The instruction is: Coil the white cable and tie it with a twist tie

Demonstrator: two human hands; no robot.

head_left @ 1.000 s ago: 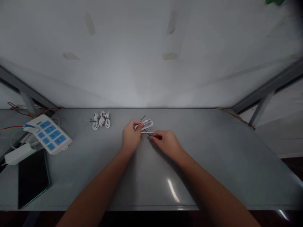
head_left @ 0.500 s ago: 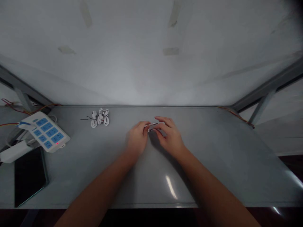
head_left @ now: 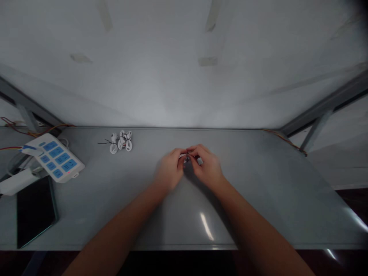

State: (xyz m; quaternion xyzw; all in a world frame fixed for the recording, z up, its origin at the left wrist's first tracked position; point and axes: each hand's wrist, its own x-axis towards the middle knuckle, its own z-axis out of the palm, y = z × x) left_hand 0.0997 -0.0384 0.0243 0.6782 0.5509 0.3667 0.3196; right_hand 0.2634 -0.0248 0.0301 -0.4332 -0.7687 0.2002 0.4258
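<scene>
My left hand (head_left: pixel 169 171) and my right hand (head_left: pixel 207 167) meet over the middle of the grey table (head_left: pixel 258 199). Both are closed around a small coiled white cable (head_left: pixel 185 156), of which only a sliver shows between the fingertips. A thin dark tie seems to be pinched there too, but it is mostly hidden. Further back on the left lie three tied white cable bundles (head_left: pixel 120 142) with a black strand sticking out.
A white power strip (head_left: pixel 53 161) with blue sockets sits at the left edge. A white adapter (head_left: pixel 15 183) and a dark tablet (head_left: pixel 34 209) lie below it. Red and orange wires (head_left: pixel 284 140) run along the back right corner. A metal frame post (head_left: pixel 316 130) rises at the right.
My right hand swung from beside the coil to over it and then curled shut. The white cable loops, visible a second ago, are now covered by both hands.
</scene>
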